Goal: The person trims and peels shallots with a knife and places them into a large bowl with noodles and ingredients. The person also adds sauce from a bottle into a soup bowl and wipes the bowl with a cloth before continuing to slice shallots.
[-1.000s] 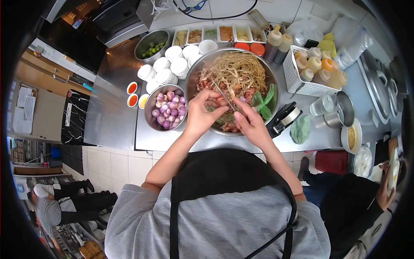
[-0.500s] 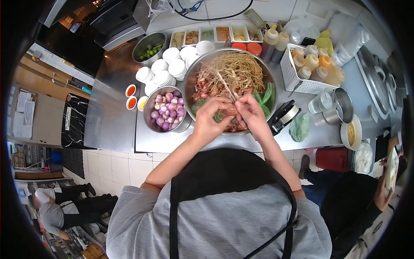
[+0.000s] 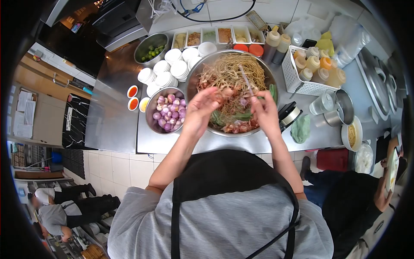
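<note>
Over the large steel bowl (image 3: 276, 82) my right hand (image 3: 264, 113) holds a thin knife (image 3: 246, 80) between its fingers, its blade pointing up and away. My left hand (image 3: 201, 113) is over the bowl's left side, fingers apart, with a small reddish piece, blurred by motion, at its fingertips; whether it is held is unclear. Light brown root-like strands (image 3: 241, 64) fill the back of the bowl, and reddish peelings (image 3: 237, 126) with something green lie in front. Peeled purple shallots (image 3: 170, 113) fill a smaller steel bowl (image 3: 148, 101) beside my left hand.
Stacked white cups (image 3: 165, 80), sauce cups (image 3: 132, 91) and a bowl of green limes (image 3: 152, 52) stand left. Right are a tape dispenser (image 3: 291, 115), green plastic (image 3: 300, 129), a bottle basket (image 3: 297, 82) and pots (image 3: 345, 108). Several people (image 3: 82, 211) stand behind at both sides.
My hands have moved apart from each other, my left to the left and my right to the right with the knife. The left fingers have opened wider.
</note>
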The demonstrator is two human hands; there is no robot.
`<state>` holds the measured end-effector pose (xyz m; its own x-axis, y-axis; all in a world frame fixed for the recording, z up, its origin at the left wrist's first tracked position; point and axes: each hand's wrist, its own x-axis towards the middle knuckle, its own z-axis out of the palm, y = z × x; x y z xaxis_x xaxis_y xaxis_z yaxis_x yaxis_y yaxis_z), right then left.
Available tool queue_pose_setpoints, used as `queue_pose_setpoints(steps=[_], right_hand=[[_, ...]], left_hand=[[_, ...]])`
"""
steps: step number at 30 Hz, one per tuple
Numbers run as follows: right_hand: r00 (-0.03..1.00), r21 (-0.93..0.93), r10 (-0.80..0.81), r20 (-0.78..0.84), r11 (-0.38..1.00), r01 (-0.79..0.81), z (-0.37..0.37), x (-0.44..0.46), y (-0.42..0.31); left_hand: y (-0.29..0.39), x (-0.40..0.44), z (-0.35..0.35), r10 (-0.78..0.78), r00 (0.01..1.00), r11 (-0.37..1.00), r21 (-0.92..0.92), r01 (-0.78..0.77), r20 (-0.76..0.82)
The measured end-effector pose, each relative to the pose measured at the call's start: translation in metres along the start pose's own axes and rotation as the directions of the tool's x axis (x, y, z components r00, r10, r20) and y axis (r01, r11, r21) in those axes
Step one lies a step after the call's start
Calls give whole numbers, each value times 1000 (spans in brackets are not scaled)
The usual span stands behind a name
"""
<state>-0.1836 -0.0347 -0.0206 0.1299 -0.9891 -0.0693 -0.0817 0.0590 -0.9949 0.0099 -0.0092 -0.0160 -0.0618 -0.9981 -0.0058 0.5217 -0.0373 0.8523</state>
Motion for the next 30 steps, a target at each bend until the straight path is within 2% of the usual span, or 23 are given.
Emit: queue_pose_setpoints(steps=[1,2,3,5,6,7,8,9,12,15,17,18,20,24,26,27,28,29,30], right_hand=[[999,-36,-13,-42,999,11,-9,3,4],[999,-126,37,25,991,-34,-15,3,3],[999,-126,38,27,991,-34,-14,0,-1],[994,-371,70,90,928,-32,-11,-10,-15],[994,-372,69,89,928,-31,-8,-14,-24],[997,-295,4,72,955,17,-4,-19,-34],[997,-217,-58,50,974,68,-1,-21,-38],[997,-216,-58,50,974,67,0,-20,-35],[973,-95,-166,162,978,183,5,-19,-21],[969,-122,-90,229,985,120,9,-19,-19],[943,56,-8,334,998,-11,13,-22,-23],[943,57,-6,333,998,-14,15,-23,-24],[928,261,-12,373,961,-93,20,-25,-25],[947,217,-13,320,974,-60,22,-22,-18],[928,455,54,369,860,-230,18,-23,-21],[927,455,54,371,860,-232,15,-22,-24],[901,549,79,427,769,-328,11,-22,-27],[870,625,94,484,659,-418,8,-21,-28],[853,615,77,515,661,-431,5,-20,-28]], left_hand=[[7,1,-2,29,999,1000,5,-29,-36],[11,2,-4,58,996,998,10,-58,-72],[11,2,-5,58,996,998,11,-58,-74],[9,3,-3,5,997,995,103,4,-81],[5,4,-4,5,996,994,110,5,-88],[7,4,1,5,996,994,109,4,-86],[11,4,8,-58,993,998,30,61,-105],[13,4,11,-123,985,992,-50,117,-119],[3,6,8,-111,989,994,-34,108,-93],[3,5,17,-84,990,996,-16,83,-110],[0,4,22,-30,995,999,32,33,-92],[-1,4,24,22,997,997,77,-17,-72],[-5,4,25,54,997,992,121,-47,-61],[-7,3,30,145,988,964,235,-128,-56],[-7,4,28,108,991,979,179,-93,-77],[-6,4,27,72,993,991,123,-60,-92],[-5,4,27,71,993,991,124,-59,-94],[-3,4,27,29,995,999,48,-24,-96],[-2,5,26,-15,995,999,-29,12,-94]])
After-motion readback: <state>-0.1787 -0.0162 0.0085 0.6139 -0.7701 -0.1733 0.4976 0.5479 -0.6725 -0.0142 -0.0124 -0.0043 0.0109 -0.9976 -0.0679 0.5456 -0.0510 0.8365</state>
